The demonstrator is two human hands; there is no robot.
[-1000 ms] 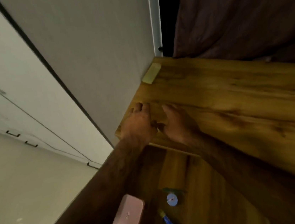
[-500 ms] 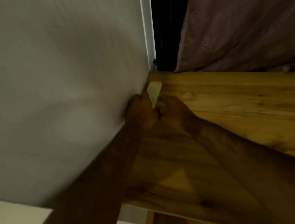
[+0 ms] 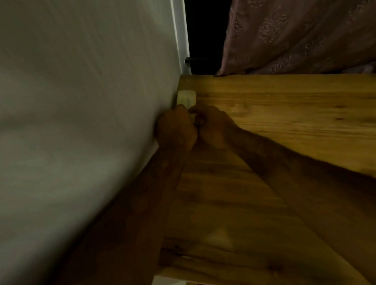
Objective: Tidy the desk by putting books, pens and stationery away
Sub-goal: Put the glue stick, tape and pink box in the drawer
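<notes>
Head view: pale eraser-like block (image 3: 185,98) at far left corner of wooden bench (image 3: 285,116), touching grey wall (image 3: 70,97), near end hidden behind both hands. Left hand (image 3: 176,129) curled against wall, fingers (image 3: 182,110) bent onto block's near end; right hand (image 3: 213,125) just beside it, fingers (image 3: 196,110) curled at same end; cannot tell whether either actually pinches block, blurred and dim. Patterned mauve curtain (image 3: 304,16) hanging behind bench's far edge.
</notes>
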